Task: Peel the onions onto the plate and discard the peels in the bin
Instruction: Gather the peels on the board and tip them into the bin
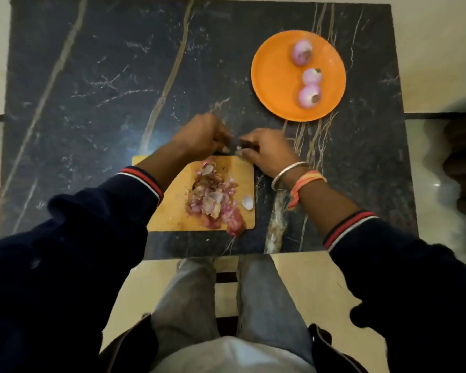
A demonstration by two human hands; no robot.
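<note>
On the dark tabletop [92, 76], nearer than the left grip [202, 135] and right grip [264, 150], a wooden board [172, 211] bears the peels [213, 200], beyond the right grip an orange plate [275, 84] holds three onions [311, 76], and both grips curl fingertip to fingertip, holding what I cannot tell.

Dark marble table [92, 76] bears orange plate [275, 84] and wooden board [172, 208].

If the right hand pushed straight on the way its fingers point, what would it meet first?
Likely the left hand: the right hand points leftward at it, nearly touching, over the cutting board's far edge; depth unclear.
</note>
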